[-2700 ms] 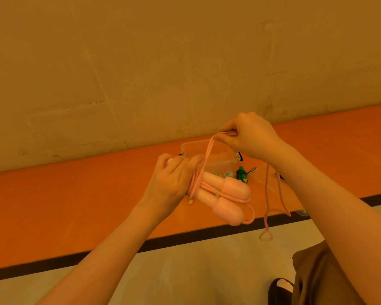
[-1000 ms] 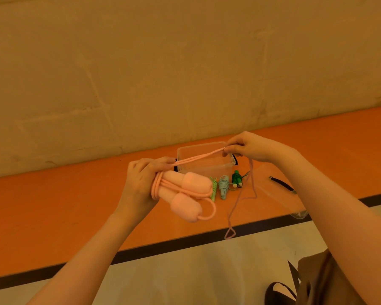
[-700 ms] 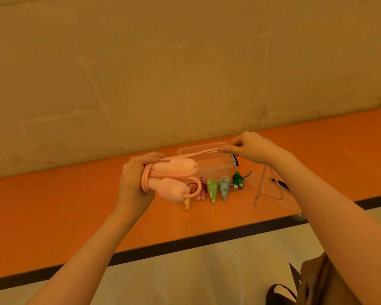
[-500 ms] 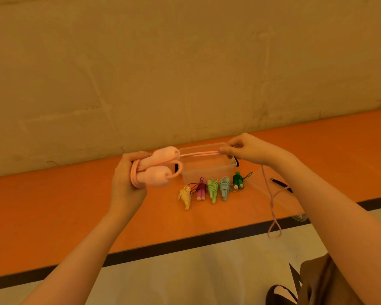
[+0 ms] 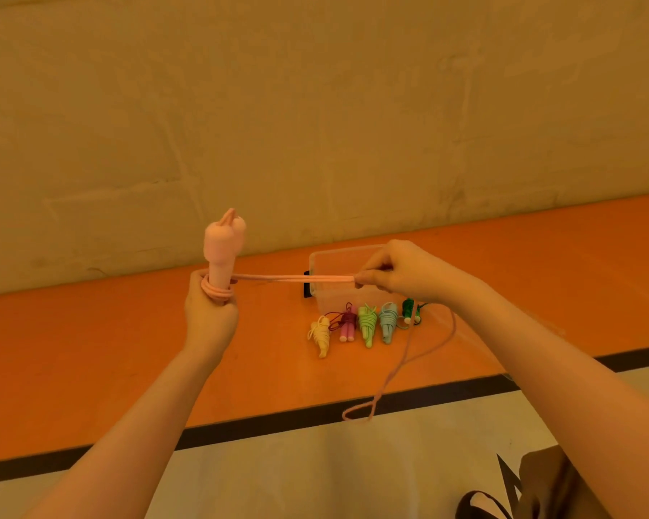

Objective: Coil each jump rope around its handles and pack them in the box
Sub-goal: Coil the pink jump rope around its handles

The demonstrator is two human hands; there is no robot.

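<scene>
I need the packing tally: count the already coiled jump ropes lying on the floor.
5, in a row before the clear box: yellow, magenta, light green, light blue, dark green. The box may hide others.

Sports hall: orange court floor (image 5: 90, 354), painted boundary line (image 5: 278, 419).

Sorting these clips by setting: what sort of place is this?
Probably a sports hall: orange floor with a black line, bare wall, coiled ropes by a box.
</scene>
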